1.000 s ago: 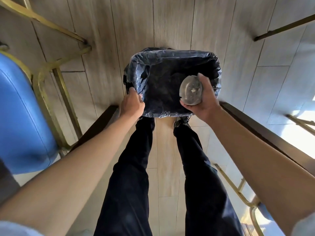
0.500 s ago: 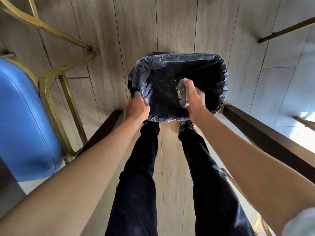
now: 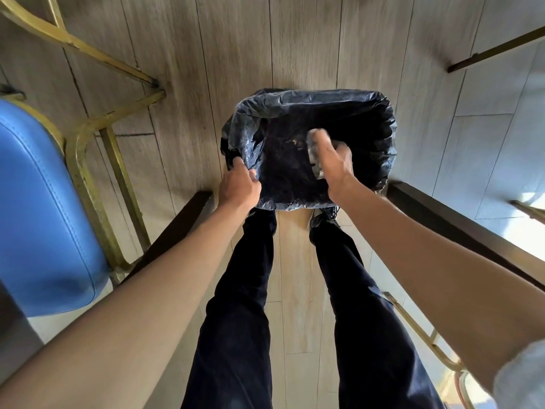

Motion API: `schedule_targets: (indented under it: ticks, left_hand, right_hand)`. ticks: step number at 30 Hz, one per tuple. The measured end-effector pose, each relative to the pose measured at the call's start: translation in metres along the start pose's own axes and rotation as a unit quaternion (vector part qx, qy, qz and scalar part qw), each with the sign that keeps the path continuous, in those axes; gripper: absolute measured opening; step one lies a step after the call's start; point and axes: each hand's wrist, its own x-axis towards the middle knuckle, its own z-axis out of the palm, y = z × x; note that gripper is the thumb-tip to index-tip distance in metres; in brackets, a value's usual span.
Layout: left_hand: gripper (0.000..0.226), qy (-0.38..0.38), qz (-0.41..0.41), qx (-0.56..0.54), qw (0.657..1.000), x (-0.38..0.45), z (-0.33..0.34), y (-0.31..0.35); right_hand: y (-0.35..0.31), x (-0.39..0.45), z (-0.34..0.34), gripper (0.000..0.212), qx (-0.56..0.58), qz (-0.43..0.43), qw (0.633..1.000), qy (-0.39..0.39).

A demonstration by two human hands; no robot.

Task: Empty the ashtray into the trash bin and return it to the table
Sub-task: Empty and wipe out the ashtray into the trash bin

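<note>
The left hand (image 3: 238, 187) grips the rim of the trash bin (image 3: 380, 125); the right hand (image 3: 334, 162) holds the blurred ashtray (image 3: 313, 156) inside it.

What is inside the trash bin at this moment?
The trash bin holds a dark liner, the right hand gripping the tipped ashtray, and small bits of debris. The left hand pinches the rim. The bottom is too dark to read.
</note>
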Motion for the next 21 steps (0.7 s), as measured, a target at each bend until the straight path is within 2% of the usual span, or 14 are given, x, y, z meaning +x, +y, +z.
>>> schedule_targets:
  ticks: [4, 8, 12, 16, 21]
  left_hand:
    - [0.026, 0.001, -0.004, -0.001, 1.0, 0.001, 0.001, -0.001]
    - [0.026, 0.001, -0.003, -0.007, 1.0, 0.001, 0.002, -0.001]
    - [0.026, 0.001, -0.007, -0.013, 1.0, 0.001, 0.002, -0.001]
    - [0.026, 0.003, -0.01, -0.01, 1.0, 0.0, 0.002, -0.001]
    - [0.023, 0.003, -0.007, -0.017, 1.0, 0.0, 0.002, 0.0]
  right_hand:
    - [-0.002, -0.009, -0.004, 0.077, -0.038, -0.026, 0.999, 0.023]
    - [0.0, -0.013, -0.008, 0.079, -0.183, -0.151, 0.971, 0.023]
    - [0.006, -0.015, -0.007, 0.092, -0.224, -0.222, 0.949, -0.001]
    - [0.012, -0.019, -0.004, 0.101, -0.216, -0.255, 0.943, 0.01]
    - [0.016, -0.026, 0.0, 0.093, -0.203, -0.302, 0.931, 0.029]
